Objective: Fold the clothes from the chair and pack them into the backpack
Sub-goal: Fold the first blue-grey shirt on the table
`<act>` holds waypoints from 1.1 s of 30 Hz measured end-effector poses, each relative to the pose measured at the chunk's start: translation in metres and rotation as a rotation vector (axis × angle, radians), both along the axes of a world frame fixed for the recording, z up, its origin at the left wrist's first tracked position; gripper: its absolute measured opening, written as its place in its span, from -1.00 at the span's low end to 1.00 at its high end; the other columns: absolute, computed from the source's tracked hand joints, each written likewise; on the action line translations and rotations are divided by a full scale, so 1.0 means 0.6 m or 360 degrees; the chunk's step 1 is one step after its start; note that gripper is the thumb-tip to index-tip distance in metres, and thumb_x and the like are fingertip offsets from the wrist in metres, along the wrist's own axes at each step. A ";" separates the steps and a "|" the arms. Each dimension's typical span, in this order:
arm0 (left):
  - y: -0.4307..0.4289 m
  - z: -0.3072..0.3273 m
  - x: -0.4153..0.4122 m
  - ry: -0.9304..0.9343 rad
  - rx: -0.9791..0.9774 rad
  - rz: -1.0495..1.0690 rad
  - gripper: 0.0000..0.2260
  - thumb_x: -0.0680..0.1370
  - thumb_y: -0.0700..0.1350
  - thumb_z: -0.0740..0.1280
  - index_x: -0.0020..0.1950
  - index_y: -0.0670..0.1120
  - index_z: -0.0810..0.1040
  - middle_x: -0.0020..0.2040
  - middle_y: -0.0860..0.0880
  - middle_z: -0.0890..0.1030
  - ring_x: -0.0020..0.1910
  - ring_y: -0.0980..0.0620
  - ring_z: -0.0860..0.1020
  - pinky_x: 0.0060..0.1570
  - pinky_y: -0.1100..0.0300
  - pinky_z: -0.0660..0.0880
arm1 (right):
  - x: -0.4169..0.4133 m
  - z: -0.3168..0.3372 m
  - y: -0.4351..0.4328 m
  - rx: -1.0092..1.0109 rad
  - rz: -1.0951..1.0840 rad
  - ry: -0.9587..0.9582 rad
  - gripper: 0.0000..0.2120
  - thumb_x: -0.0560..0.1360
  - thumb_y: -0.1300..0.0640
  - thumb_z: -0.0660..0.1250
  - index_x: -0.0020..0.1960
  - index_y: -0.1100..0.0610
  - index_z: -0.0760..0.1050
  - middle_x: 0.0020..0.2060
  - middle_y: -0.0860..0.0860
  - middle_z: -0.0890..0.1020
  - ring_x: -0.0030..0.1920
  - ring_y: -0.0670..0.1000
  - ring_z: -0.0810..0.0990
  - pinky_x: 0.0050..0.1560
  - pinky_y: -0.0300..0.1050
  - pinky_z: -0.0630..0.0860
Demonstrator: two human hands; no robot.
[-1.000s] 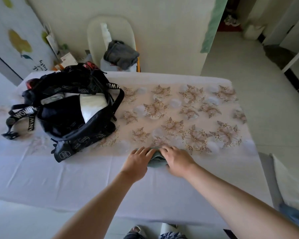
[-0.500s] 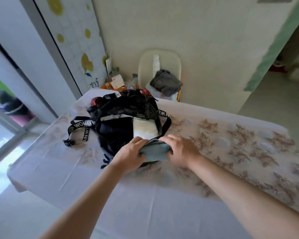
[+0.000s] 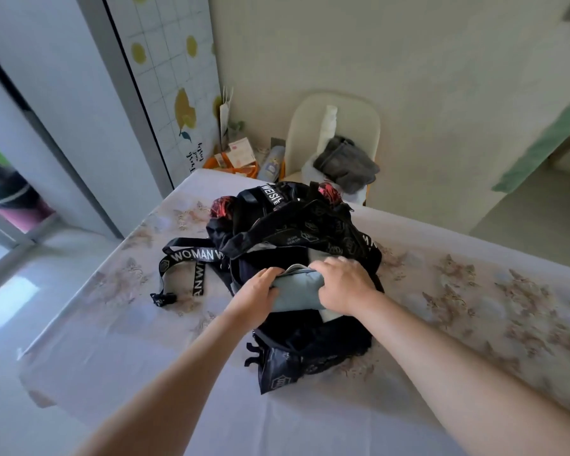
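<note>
- Backpack (image 3: 310,232): black with white lettering, lying in the middle of the bench (image 3: 139,350), its mouth open toward you.
- Blue garment (image 3: 297,292): folded into a small flat pad and sitting in the backpack's mouth. It rests on a white piece (image 3: 327,314) whose edge shows beneath it at 5 o'clock.
- Your left hand (image 3: 255,299): at the 9 o'clock end of the blue garment, with its grip closed round that end, thumb on top. The fingers underneath are hidden.
- Your right hand (image 3: 344,284): at the 3 o'clock end, palm laid over the top, fingers curled over the far edge. Its grip holds the pad against the left hand's.
- Strap (image 3: 191,256): printed WOMAN, trailing from the backpack at 9 o'clock and lying flat on the bench.
- Chair (image 3: 352,110): pale, at 12 o'clock beyond the far edge of the bench, against the wall.
- Grey clothes (image 3: 346,164): heaped loosely on the chair seat, with white fabric under and behind them.
- Boxes (image 3: 241,153): small clutter in the corner at 11 o'clock, just beside the chair.
- Bench cover: pale cloth, with a floral print running from 3 o'clock round to 10.
</note>
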State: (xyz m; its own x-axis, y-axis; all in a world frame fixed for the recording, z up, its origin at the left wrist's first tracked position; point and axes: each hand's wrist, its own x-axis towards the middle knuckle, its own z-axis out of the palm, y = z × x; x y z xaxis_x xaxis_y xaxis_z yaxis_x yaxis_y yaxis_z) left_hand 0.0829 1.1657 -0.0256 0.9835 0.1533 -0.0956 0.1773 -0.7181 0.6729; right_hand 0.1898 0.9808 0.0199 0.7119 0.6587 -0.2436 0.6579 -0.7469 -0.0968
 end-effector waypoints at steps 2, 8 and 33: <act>0.010 -0.016 0.002 -0.0039 -0.0040 0.0017 -0.62 0.59 -0.21 0.25 0.42 -0.07 0.42 0.27 0.00 0.52 0.22 0.01 0.49 0.11 0.31 0.33 | -0.006 -0.011 0.022 -0.0213 0.0243 -0.0290 -0.35 0.35 0.05 0.28 0.44 0.03 0.31 0.40 0.09 0.37 0.39 0.15 0.30 0.44 0.09 0.20; 0.037 -0.043 -0.015 -0.0005 0.0602 -0.0145 -0.49 0.61 0.10 0.24 0.51 -0.03 0.26 0.32 0.06 0.49 0.32 0.03 0.45 0.44 0.09 0.15 | -0.011 -0.047 0.075 -0.0312 0.0403 -0.0253 -0.18 0.45 -0.19 0.27 0.57 0.05 0.01 0.27 0.10 0.51 0.28 0.15 0.46 0.34 0.13 0.26; 0.042 -0.003 -0.085 -0.0318 0.0531 -0.0369 -0.90 0.48 0.02 0.39 -0.08 0.04 0.64 -0.18 0.20 0.45 -0.05 0.19 0.31 0.13 0.20 0.23 | -0.042 -0.043 0.098 0.0013 -0.0089 0.0494 -0.73 0.45 0.01 0.16 0.12 -0.22 0.31 0.09 -0.10 0.55 0.06 0.07 0.52 0.07 0.08 0.43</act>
State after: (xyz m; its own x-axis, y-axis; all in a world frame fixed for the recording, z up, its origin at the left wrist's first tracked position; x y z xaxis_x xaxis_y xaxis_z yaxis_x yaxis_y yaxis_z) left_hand 0.0317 1.1908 -0.0277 0.9897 -0.0828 0.1169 -0.1234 -0.9070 0.4026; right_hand 0.1644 1.0399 -0.0057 0.6396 0.6234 -0.4499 0.5540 -0.7795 -0.2925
